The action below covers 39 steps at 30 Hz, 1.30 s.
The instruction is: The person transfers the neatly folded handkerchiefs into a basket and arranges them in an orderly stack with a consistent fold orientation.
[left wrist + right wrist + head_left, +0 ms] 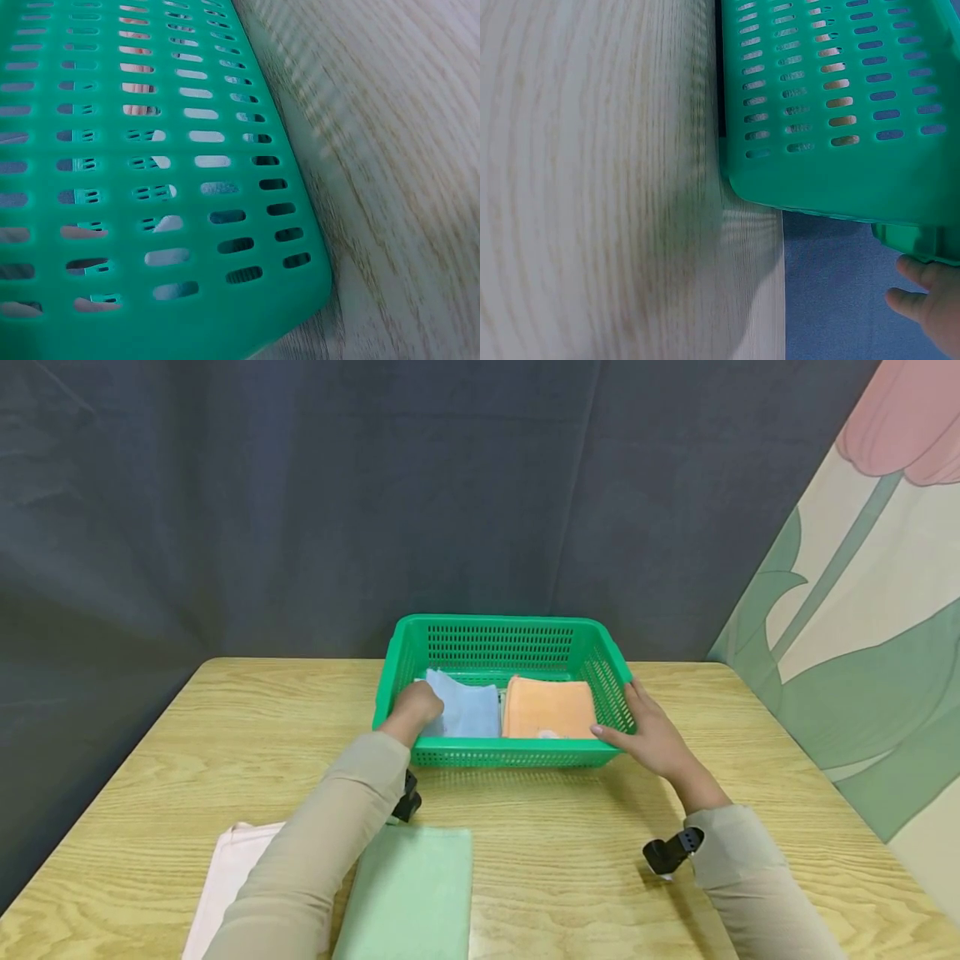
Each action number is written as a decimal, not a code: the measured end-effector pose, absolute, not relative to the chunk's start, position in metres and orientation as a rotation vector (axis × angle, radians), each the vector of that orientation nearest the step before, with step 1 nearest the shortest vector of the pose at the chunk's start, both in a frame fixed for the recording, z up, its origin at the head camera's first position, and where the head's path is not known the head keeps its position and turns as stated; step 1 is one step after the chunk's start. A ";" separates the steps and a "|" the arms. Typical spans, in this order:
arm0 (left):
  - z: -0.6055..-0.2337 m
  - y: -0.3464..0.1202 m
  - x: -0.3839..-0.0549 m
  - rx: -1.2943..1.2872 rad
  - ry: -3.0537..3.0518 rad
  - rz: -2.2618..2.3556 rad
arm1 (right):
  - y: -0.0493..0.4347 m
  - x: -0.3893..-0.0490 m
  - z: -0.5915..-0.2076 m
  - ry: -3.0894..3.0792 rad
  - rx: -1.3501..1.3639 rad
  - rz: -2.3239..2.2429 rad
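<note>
A green plastic basket (498, 752) with slotted walls stands toward the back of the table. Folded inside are a light blue cloth (472, 708) on the left and an orange cloth (551, 706) on the right. My left hand (414, 708) reaches over the basket's left front corner, its bent fingers at the left part of the blue cloth; the fingertips are hidden. With my right hand (652, 735) I hold the basket's right front corner, thumb over the front rim and fingers along the right side. The left wrist view is filled mostly by the basket's front wall (187, 172).
Nearer on the table (570, 860) lie a folded pale green cloth (412, 893) and a pale pink cloth (232, 877), partly covered by the left sleeve. A dark curtain (480, 510) hangs behind the table. On the right is a panel with a flower picture (862, 652).
</note>
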State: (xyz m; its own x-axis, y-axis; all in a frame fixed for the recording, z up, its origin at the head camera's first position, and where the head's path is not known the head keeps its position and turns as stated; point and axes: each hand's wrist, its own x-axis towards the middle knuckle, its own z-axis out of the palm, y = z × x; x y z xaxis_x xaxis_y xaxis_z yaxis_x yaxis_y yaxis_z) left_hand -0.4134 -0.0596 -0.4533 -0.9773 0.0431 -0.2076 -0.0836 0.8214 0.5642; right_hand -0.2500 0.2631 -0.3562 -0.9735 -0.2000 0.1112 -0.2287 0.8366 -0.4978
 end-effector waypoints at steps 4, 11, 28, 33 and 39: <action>-0.432 -0.058 -0.395 -0.056 2.771 0.908 | 0.263 -0.250 -0.356 -2.958 0.340 0.822; -0.350 -0.054 -0.321 -0.121 2.663 1.098 | 0.263 -0.250 -0.356 -2.968 0.337 0.832; -0.334 -0.055 -0.310 -0.219 2.441 1.430 | 0.263 -0.251 -0.355 -2.959 0.351 0.823; -0.331 -0.057 -0.309 -0.264 2.361 1.503 | 0.262 -0.250 -0.354 -2.961 0.350 0.821; -0.326 -0.060 -0.304 -0.242 2.311 1.554 | 0.262 -0.250 -0.354 -2.957 0.350 0.821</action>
State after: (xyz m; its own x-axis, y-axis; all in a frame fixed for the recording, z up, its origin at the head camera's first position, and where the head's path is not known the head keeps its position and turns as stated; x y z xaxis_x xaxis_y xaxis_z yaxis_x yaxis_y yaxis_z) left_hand -0.3040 -0.0598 -0.3265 -0.9261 0.0497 -0.3739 -0.3275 0.3857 0.8626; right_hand -0.2502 0.2623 -0.3543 -0.9730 -0.2024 0.1110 -0.2307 0.8330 -0.5028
